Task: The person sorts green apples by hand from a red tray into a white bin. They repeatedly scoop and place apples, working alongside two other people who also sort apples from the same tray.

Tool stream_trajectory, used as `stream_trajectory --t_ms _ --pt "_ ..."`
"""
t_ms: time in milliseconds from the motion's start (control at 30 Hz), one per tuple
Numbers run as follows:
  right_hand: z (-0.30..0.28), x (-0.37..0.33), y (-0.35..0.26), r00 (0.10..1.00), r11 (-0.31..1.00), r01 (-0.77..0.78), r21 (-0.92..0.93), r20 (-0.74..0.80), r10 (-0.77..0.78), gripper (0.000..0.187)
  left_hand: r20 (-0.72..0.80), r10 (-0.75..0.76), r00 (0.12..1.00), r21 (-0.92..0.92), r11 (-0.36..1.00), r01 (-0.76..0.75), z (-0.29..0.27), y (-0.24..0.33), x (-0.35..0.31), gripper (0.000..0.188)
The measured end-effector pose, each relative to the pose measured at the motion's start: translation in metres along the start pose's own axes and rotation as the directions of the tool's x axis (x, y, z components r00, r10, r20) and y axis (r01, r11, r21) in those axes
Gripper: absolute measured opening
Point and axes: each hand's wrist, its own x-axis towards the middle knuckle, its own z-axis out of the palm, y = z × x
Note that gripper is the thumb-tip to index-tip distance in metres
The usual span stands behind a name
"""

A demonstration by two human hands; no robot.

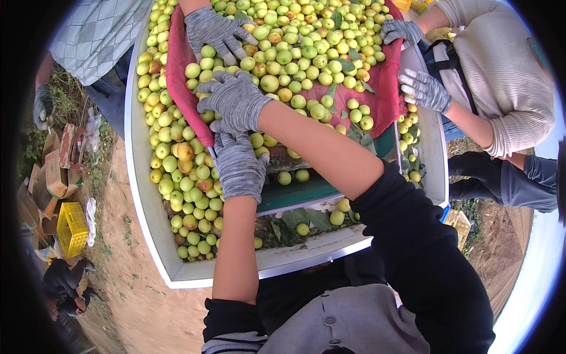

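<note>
Round yellow-green fruits with reddish patches, like jujubes (186, 152), fill a white-rimmed bin (141, 218) and lie heaped on a red cloth (191, 115). In a grey knit glove, my right hand (239, 105) reaches across to the left with fingers spread over the cloth's left edge and nearby fruit. Just below it, my gloved left hand (240, 168) is by the near left corner of the cloth. My right hand partly covers the left fingers, so their grip is hidden. A green surface (295, 192) shows below the cloth, with a few fruits on it.
A co-worker's gloved hand (218, 32) lies on the heap at the far left. Another person's gloved hands (423, 89) are at the cloth's right side. Cardboard boxes (56, 174) and a yellow crate (72, 229) stand on the ground at left. Leaves (295, 219) lie in the bin's near end.
</note>
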Motion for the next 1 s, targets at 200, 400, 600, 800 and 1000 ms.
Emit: stream_trajectory --t_ms 200,400,600,800,1000 --pt "0.022 -0.018 0.027 0.997 0.997 0.072 -0.014 0.030 -0.071 0.042 0.157 0.077 0.985 -0.012 0.997 -0.076 -0.004 0.009 -0.008 0.091" --pt "-0.015 -0.040 0.111 0.963 0.932 -0.262 0.252 0.007 0.269 0.054 0.260 0.096 0.961 -0.079 0.994 -0.078 -0.006 0.015 -0.006 0.091" --pt "0.010 -0.029 0.156 0.850 0.844 -0.526 -0.107 -0.027 0.526 0.069 0.280 -0.017 0.960 -0.136 0.989 0.057 -0.009 0.007 -0.003 0.107" --pt "0.030 -0.089 0.133 0.950 0.947 -0.310 0.083 0.052 0.307 0.059 0.314 -0.002 0.949 -0.166 0.985 0.057 -0.010 0.005 0.001 0.115" --pt "0.025 -0.152 0.187 0.682 0.690 -0.721 0.063 -0.111 0.723 0.068 0.312 -0.004 0.950 -0.121 0.992 0.044 -0.008 0.004 -0.001 0.114"
